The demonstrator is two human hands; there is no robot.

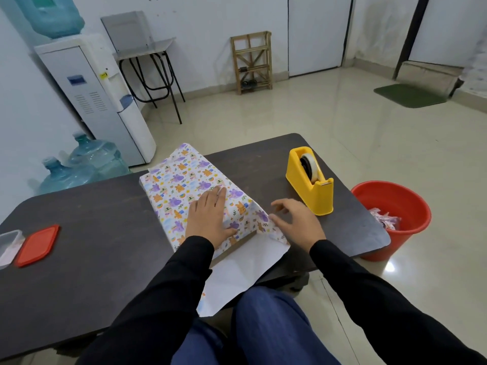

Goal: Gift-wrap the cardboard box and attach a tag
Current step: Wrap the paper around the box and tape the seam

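At the far left edge of the dark brown wooden worktop (87, 233) a clear plastic container (8, 247) is seen, with a flat red plastic lid (38, 245) laid just beside it on its right. Near the middle of the worktop the cardboard box covered in white wrapping paper printed with purple and orange cartoon animals (181, 188) is placed, lying at a slant; only a thin strip of brown cardboard is exposed at its near end, under the paper's edge. The left hand (208, 217) is laid flat on top of the wrapped box, palm down, its grip spread and pressed onto the paper with nothing pinched. From the near end of the box a loose flap of paper, plain white side up (245, 270), is extended over the worktop's near edge toward the lap in blue trousers. The right hand (297, 222) is held just beside the box's right near corner, its fingers loosely spread and curved; whether the paper's edge is touched by the fingertips cannot be told. Both arms are covered by black sleeves. Further right a yellow plastic tape dispenser with a roll of clear tape (311, 180) is set on the worktop, apart from the box. On the floor just beside the worktop's right end a red plastic bucket (395, 204) is stood, with crumpled pinkish scraps inside
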